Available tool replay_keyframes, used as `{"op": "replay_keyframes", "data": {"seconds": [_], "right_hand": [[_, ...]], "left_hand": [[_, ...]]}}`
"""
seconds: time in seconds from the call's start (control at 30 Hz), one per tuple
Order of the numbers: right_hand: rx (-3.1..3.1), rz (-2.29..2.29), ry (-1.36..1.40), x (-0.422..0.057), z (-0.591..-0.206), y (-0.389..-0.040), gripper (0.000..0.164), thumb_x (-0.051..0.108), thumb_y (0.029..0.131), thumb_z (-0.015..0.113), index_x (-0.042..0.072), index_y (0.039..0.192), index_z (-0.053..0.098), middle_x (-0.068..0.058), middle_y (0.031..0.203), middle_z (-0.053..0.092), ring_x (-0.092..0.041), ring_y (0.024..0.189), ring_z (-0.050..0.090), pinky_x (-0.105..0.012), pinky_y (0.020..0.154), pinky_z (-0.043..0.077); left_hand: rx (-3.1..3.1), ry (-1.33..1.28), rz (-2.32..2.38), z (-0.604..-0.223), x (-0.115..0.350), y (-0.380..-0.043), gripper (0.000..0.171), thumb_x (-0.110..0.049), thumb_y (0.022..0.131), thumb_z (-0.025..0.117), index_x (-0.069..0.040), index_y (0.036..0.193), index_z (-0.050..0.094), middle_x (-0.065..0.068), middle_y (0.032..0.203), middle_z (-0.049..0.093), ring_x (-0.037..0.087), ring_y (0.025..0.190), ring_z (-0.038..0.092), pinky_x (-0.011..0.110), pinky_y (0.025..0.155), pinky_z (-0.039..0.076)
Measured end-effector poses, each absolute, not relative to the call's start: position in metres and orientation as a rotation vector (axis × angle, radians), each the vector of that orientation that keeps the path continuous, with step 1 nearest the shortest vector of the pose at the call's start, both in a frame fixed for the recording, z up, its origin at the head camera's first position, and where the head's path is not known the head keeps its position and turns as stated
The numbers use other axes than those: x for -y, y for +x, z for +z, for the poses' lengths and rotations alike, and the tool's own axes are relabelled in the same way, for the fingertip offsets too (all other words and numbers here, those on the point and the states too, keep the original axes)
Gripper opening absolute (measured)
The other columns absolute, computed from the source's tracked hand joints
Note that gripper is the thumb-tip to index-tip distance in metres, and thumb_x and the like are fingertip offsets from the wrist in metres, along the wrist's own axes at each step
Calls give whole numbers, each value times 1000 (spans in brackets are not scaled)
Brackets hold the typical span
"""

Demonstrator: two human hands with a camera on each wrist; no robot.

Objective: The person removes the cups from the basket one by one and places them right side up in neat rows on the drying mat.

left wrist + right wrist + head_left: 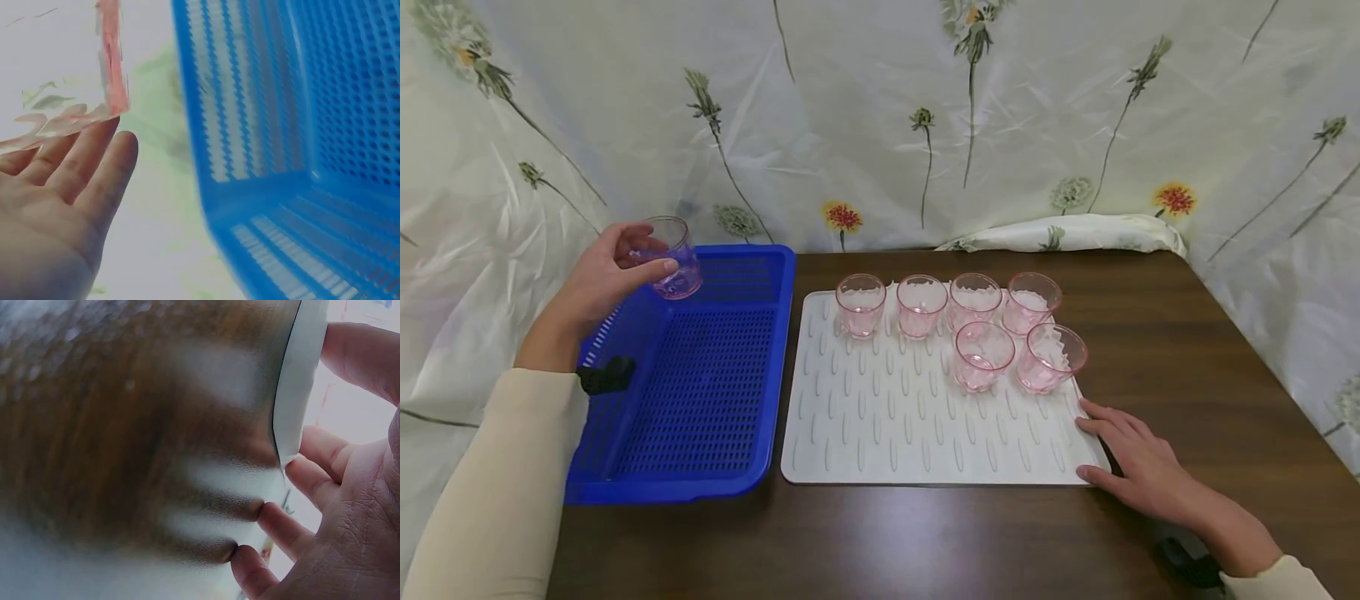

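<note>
My left hand (601, 279) grips a clear pink drinking glass (681, 271) between thumb and fingers, over the back left part of a blue plastic basket (784, 333). In the left wrist view the glass (114, 69) shows at the fingertips, beside the basket's slotted wall (215, 94). My right hand (1138, 467) rests at the right edge of a white ribbed mat (865, 458), fingers spread. The right wrist view shows its fingertips (275, 515) on the brown tabletop and the thumb at the mat's edge (300, 381).
Several pink glasses stand upright on the mat's back and right parts, two of them in a nearer row, such as the front right glass (1048, 367). A flowered curtain (865, 125) hangs behind the brown table (910, 542), with a fold of it lying on the back edge.
</note>
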State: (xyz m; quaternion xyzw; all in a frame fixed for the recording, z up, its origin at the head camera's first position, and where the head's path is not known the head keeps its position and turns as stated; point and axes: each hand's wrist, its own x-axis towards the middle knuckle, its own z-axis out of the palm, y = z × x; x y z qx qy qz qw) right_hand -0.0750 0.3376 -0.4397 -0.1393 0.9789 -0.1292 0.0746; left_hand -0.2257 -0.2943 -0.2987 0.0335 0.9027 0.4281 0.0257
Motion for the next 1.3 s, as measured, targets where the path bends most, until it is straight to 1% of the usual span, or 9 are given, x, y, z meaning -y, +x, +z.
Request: {"op": "replay_keyframes", "data": {"seconds": [0.1, 0.17, 0.23, 0.3, 0.47, 0.57, 0.73, 1.0, 1.3], "right_hand": [[-2954, -393, -435, -338, -440, -74, 68, 40, 84, 76, 6, 137, 53, -19, 154, 37, -46, 132, 35, -73, 85, 40], [-2956, -401, -441, -338, -441, -73, 67, 40, 84, 76, 6, 137, 53, -19, 153, 38, -46, 131, 35, -72, 84, 41], [-2956, -403, -438, -338, -441, -73, 67, 40, 84, 76, 6, 137, 54, -19, 153, 38, -45, 132, 35, -72, 84, 41], [-2957, -401, -434, -338, -440, -75, 67, 41, 84, 75, 6, 137, 53, -19, 154, 37, -45, 132, 34, -72, 84, 41], [-2949, -384, -425, -336, -438, -77, 68, 43, 84, 75, 7, 138, 53, -19, 155, 36, -46, 133, 34, -73, 87, 40], [-2948, -380, -431, -336, -437, -76, 68, 43, 84, 75, 7, 138, 53, -19, 155, 37, -46, 132, 35, -72, 86, 41], [-2963, -375, -439, -336, -437, -73, 67, 41, 85, 75, 6, 137, 54, -18, 154, 38, -45, 133, 35, -71, 85, 41], [-2941, -376, -409, -336, -438, -73, 69, 43, 83, 75, 7, 138, 53, -19, 155, 36, -46, 133, 34, -72, 86, 40], [-2936, -384, -416, -336, -437, -74, 69, 42, 84, 75, 7, 138, 52, -19, 155, 36, -46, 132, 34, -71, 86, 40]], "left_hand": [[-2811, 188, 1451, -290, 278, -212, 67, -31, 94, 66, -15, 150, 33, -8, 128, 55, -10, 105, 53, 21, 96, 44], [-2821, 278, 1540, -286, 265, -201, 64, -23, 92, 69, -13, 147, 37, -15, 120, 56, -10, 103, 56, 13, 91, 46], [-2822, 365, 1601, -284, 252, -190, 62, -18, 91, 69, -11, 145, 39, -15, 116, 56, -7, 102, 59, 8, 84, 47], [-2820, 429, 1623, -283, 242, -180, 62, -15, 90, 70, -8, 145, 40, -12, 117, 56, -5, 102, 60, 8, 81, 49], [-2815, 447, 1564, -282, 226, -168, 65, -19, 92, 69, -10, 148, 37, 4, 128, 55, 0, 105, 59, 10, 78, 52], [-2831, 429, 1507, -281, 219, -168, 67, -23, 91, 70, -12, 148, 37, 11, 134, 56, 10, 110, 61, 10, 79, 51], [-2841, 435, 1450, -279, 209, -169, 71, -30, 90, 72, -16, 150, 36, 11, 139, 56, 28, 120, 60, 12, 80, 48], [-2830, 482, 1488, -280, 198, -167, 67, -28, 91, 72, -16, 148, 38, 10, 134, 58, 23, 114, 60, 16, 77, 49], [-2755, 530, 1588, -281, 180, -167, 68, -23, 89, 73, -13, 147, 39, 10, 133, 58, 27, 118, 62, 18, 79, 52]]}}
